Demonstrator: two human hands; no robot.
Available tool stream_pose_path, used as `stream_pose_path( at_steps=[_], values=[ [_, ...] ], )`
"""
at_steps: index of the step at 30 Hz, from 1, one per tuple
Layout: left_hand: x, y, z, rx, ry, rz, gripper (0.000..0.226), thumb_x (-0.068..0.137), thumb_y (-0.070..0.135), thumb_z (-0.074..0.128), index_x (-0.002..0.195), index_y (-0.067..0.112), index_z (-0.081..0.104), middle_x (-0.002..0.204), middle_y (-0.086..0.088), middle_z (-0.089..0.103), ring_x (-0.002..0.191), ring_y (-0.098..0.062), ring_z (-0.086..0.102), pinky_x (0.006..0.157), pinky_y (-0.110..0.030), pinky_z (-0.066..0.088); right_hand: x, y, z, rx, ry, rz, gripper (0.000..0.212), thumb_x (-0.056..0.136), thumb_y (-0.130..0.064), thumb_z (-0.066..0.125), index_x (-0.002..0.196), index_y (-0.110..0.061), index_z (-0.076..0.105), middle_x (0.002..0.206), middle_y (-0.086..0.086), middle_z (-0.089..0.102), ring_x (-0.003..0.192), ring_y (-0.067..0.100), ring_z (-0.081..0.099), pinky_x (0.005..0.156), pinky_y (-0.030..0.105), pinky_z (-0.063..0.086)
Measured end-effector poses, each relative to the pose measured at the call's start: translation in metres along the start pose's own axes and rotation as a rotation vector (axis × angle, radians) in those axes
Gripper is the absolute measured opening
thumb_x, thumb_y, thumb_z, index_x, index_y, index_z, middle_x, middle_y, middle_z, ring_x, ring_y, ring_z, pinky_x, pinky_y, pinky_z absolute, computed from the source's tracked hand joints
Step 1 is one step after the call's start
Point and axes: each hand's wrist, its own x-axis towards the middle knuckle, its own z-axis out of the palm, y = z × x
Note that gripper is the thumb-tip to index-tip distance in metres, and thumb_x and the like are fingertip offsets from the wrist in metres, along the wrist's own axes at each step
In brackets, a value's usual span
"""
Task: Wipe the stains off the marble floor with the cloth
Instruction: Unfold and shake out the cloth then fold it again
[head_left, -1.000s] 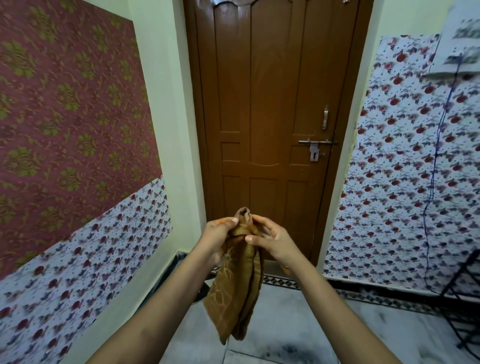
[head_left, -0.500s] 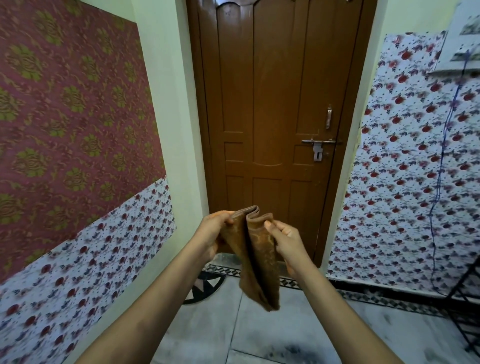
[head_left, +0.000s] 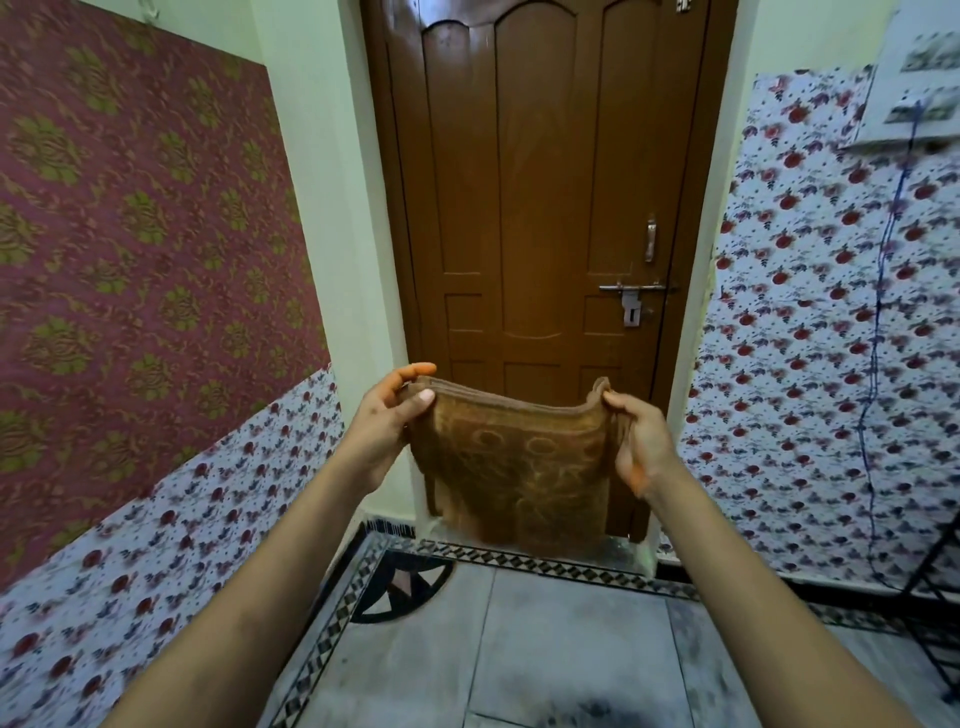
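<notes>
Hands (head_left: 384, 426) (head_left: 641, 447) pinching folded brown patterned cloth (head_left: 519, 467)

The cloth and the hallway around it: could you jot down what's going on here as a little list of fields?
Cloth: brown patterned cloth, folded, held up in the air
Left hand: left hand pinches the cloth's upper left corner
Right hand: right hand pinches the upper right corner
Floor: marble floor below, with dark smudges, not touched by the cloth
Behind: closed wooden door with a metal latch
Walls: floral wallpaper on both sides
</notes>
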Motion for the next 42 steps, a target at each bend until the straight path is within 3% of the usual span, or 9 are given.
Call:
stream_pose_path(
  at_steps=[5, 10, 15, 21, 27, 30, 33, 37, 42],
  values=[
    [-0.006, 0.03, 0.015, -0.252, -0.515, -0.014, 0.042, 0.058, 0.017, 0.085, 0.097, 0.014, 0.072, 0.081, -0.002, 0.064, 0.068, -0.012, 0.061, 0.066, -0.023, 0.054, -0.006, -0.015, 0.014, -0.046, -0.313, 0.019, 0.023, 0.073, -0.028, 0.053, 0.059, -0.013, 0.063, 0.051, -0.002, 0.052, 0.044, 0.009, 0.046, 0.05, 0.021, 0.042],
    [0.001, 0.045, 0.029, -0.142, -0.665, 0.034, 0.035, 0.063, 0.019, 0.082, 0.096, 0.017, 0.07, 0.084, -0.001, 0.064, 0.075, -0.012, 0.062, 0.072, -0.024, 0.052, -0.007, -0.008, 0.034, -0.055, -0.369, 0.033, 0.021, 0.079, -0.019, 0.057, 0.067, -0.01, 0.072, 0.066, 0.005, 0.067, 0.062, 0.013, 0.065, 0.06, 0.024, 0.054],
    [-0.003, 0.043, 0.034, 0.247, -0.452, 0.132, 0.013, 0.082, 0.014, 0.067, 0.094, 0.021, 0.065, 0.091, 0.001, 0.068, 0.09, -0.014, 0.063, 0.083, -0.026, 0.048, -0.008, -0.003, 0.036, -0.169, -0.407, 0.121, 0.017, 0.088, -0.019, 0.043, 0.083, -0.007, 0.054, 0.069, 0.007, 0.067, 0.063, 0.015, 0.065, 0.062, 0.025, 0.054],
    [-0.011, 0.043, 0.037, 0.342, -0.33, 0.209, 0.015, 0.087, 0.003, 0.058, 0.088, 0.017, 0.062, 0.097, -0.002, 0.067, 0.096, -0.011, 0.065, 0.084, -0.022, 0.052, -0.007, 0.002, 0.036, -0.161, -0.417, 0.112, 0.021, 0.092, -0.018, 0.042, 0.084, -0.007, 0.058, 0.072, 0.008, 0.065, 0.065, 0.017, 0.065, 0.065, 0.027, 0.056],
    [-0.006, 0.039, 0.023, 0.519, -0.168, 0.205, 0.019, 0.092, 0.003, 0.05, 0.089, 0.02, 0.058, 0.088, -0.001, 0.059, 0.088, -0.014, 0.058, 0.079, -0.025, 0.049, 0.0, 0.001, 0.015, -0.313, -0.175, 0.037, 0.039, 0.097, -0.033, 0.034, 0.071, -0.011, 0.052, 0.057, 0.003, 0.05, 0.055, 0.018, 0.049, 0.06, 0.029, 0.045],
    [-0.004, 0.037, 0.019, 0.502, -0.077, 0.2, 0.02, 0.091, 0.007, 0.055, 0.095, 0.025, 0.061, 0.094, -0.002, 0.061, 0.094, -0.015, 0.06, 0.084, -0.026, 0.05, -0.002, 0.001, 0.006, -0.675, -0.071, -0.032, 0.049, 0.094, -0.051, 0.036, 0.067, -0.014, 0.053, 0.06, 0.0, 0.052, 0.062, 0.016, 0.05, 0.068, 0.029, 0.038],
    [-0.003, 0.038, 0.022, 0.457, -0.103, 0.15, 0.02, 0.084, 0.01, 0.065, 0.099, 0.023, 0.063, 0.093, -0.004, 0.068, 0.094, -0.017, 0.065, 0.085, -0.027, 0.052, -0.003, 0.009, 0.007, -0.968, -0.134, -0.033, 0.033, 0.09, -0.046, 0.049, 0.082, -0.017, 0.061, 0.083, 0.0, 0.062, 0.086, 0.017, 0.059, 0.076, 0.025, 0.04],
    [-0.005, 0.031, 0.033, 0.499, -0.123, 0.05, 0.017, 0.077, 0.011, 0.073, 0.093, 0.013, 0.066, 0.089, -0.008, 0.07, 0.086, -0.018, 0.067, 0.075, -0.027, 0.053, -0.01, 0.022, 0.026, -0.889, -0.415, -0.058, 0.023, 0.087, -0.029, 0.062, 0.109, -0.023, 0.059, 0.101, -0.011, 0.064, 0.096, 0.006, 0.062, 0.078, 0.018, 0.048],
    [-0.01, 0.022, 0.034, 0.41, -0.039, -0.06, 0.019, 0.075, 0.007, 0.074, 0.091, 0.013, 0.065, 0.086, -0.008, 0.068, 0.084, -0.018, 0.066, 0.081, -0.032, 0.055, -0.004, 0.042, 0.035, -1.053, -0.289, -0.293, 0.005, 0.086, -0.018, 0.064, 0.09, -0.02, 0.066, 0.087, -0.008, 0.065, 0.084, 0.007, 0.061, 0.074, 0.026, 0.047]
  ],
)
